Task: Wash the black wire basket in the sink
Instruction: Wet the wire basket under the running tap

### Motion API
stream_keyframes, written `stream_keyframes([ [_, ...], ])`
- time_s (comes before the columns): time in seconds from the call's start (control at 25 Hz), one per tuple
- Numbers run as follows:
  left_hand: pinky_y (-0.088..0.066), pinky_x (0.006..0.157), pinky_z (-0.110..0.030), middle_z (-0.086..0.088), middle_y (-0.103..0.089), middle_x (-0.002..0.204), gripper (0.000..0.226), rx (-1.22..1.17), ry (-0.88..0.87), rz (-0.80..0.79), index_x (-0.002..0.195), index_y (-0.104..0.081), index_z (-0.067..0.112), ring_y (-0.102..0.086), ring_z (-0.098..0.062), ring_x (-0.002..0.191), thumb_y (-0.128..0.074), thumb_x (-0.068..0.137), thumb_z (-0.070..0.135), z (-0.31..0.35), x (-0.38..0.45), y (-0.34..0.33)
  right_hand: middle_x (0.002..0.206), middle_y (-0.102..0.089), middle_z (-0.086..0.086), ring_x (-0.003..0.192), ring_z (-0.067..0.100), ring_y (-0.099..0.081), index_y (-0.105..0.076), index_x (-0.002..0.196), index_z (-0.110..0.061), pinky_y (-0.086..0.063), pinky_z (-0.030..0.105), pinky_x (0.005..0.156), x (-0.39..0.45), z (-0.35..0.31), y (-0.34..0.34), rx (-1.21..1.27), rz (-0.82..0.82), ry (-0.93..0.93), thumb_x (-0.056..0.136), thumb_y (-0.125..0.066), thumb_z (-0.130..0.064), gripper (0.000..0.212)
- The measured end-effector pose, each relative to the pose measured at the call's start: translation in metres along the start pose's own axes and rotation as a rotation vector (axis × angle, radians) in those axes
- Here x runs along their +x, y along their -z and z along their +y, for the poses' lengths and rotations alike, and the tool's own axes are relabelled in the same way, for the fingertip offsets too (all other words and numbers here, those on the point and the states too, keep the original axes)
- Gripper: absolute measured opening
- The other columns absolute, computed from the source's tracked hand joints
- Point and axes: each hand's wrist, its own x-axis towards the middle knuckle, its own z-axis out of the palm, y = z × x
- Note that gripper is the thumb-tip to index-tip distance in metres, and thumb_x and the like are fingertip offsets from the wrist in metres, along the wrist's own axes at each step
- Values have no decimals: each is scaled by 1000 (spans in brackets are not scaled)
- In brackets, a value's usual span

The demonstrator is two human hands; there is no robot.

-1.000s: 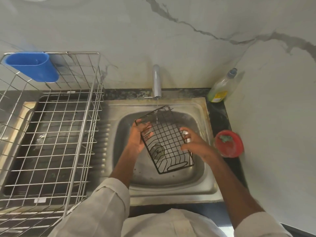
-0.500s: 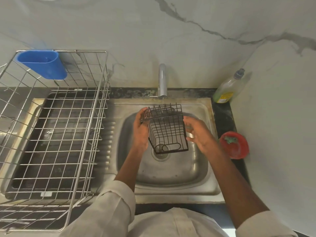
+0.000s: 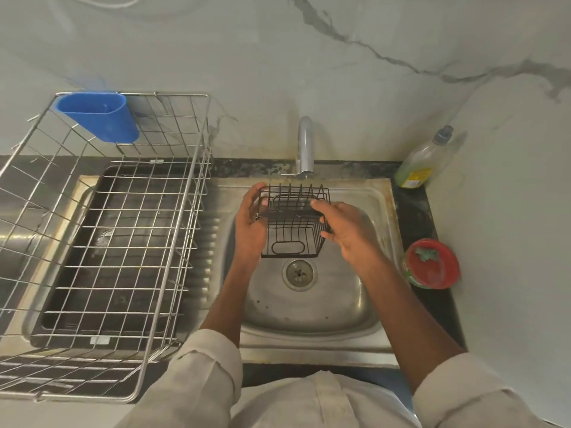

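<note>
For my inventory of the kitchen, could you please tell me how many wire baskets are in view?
2: the black wire basket held over the sink by the left hand and right hand, and the large steel rack on the drainboard, left.

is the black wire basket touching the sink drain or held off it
Apart. The head view shows the black wire basket held up by the left hand and right hand, with bare steel between it and the sink drain.

black wire basket (image 3: 293, 223), held above sink (image 3: 312, 304)
</note>
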Motion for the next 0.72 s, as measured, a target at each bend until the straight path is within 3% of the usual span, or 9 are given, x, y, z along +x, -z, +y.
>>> stream_keyframes([
  [0.12, -43, 121, -43, 15, -58, 150, 59, 94, 46, -17, 153, -50, 22, -52, -6, 142, -68, 100, 3, 7, 0, 10, 108, -77, 6, 113, 20, -69, -74, 115, -5, -57, 47, 102, -4, 4, -7, 77, 3, -3, 88, -82, -25, 34],
  [0.24, -48, 111, -30, 34, -61, 134, 73, 141, 139, -105, 159, -41, 23, -55, 7, 132, -75, 96, 9, 8, -7, 18, 110, -77, 7, 113, 22, -70, -74, 112, -4, -59, 46, 97, 3, 9, 0, 79, 39, 21, 86, -83, -28, 37],
  [0.4, -41, 118, -41, 8, -57, 154, 74, 102, 210, -166, 153, -52, 28, -52, -14, 143, -80, 86, 37, -8, -14, 26, 106, -76, 12, 110, 29, -71, -71, 108, -4, -65, 40, 80, 17, 15, 29, 98, 148, 27, 72, -86, -44, 56],
  [0.56, -44, 105, -37, 6, -69, 139, 59, 19, 313, -148, 141, -63, 26, -62, -10, 131, -76, 86, 41, -11, -19, 13, 102, -76, 4, 103, 21, -73, -74, 103, -12, -65, 38, 78, 18, 17, 61, 30, 213, 75, 69, -85, -47, 50],
  [0.72, -44, 112, -43, 8, -73, 135, 57, -5, 376, -122, 135, -67, 30, -63, -14, 133, -72, 85, 57, -19, -22, 9, 101, -77, -4, 101, 11, -72, -77, 98, -21, -65, 37, 78, 15, 17, 63, -45, 205, 129, 68, -85, -51, 43],
])
